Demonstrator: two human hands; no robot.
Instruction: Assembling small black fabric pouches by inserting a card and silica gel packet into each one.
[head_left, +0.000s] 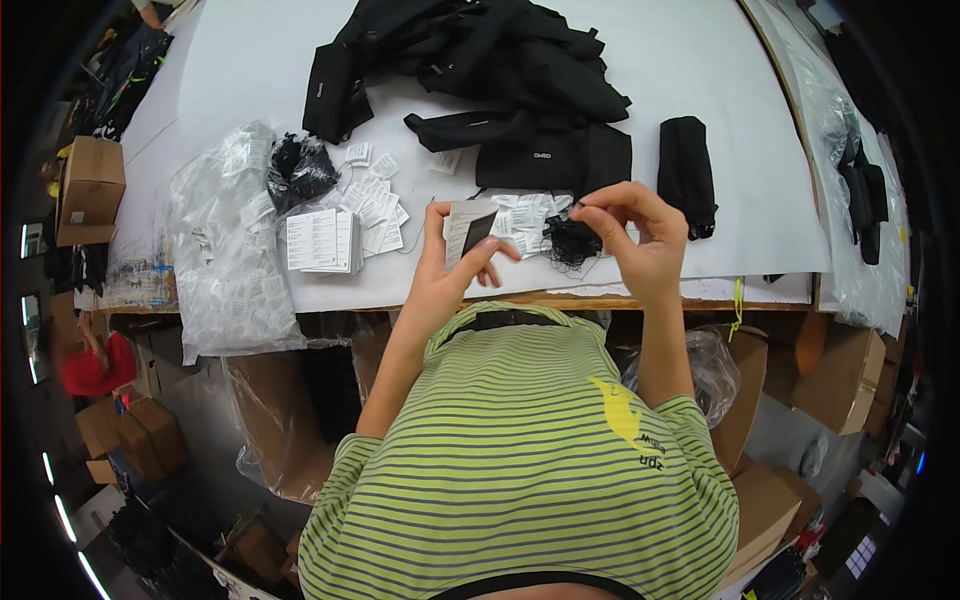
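My left hand (436,282) grips a small folded card tag (462,226), pale on one face with a dark panel, between thumb and fingers. My right hand (648,245) is closed in a pinch, thumb against index finger, on a thin black string that barely shows. Just under its fingertips lies a tangled heap of black strings (571,246). Loose white printed labels (522,220) spread on the table between my hands. Behind them rests a folded black fabric piece (545,160).
Black garments (480,55) heap at the table's far side, a rolled black piece (684,170) at right. On the left are a stack of white cards (322,242), a bag of black strings (300,170) and a plastic bag of labels (230,240). Cardboard boxes (840,375) stand below the table.
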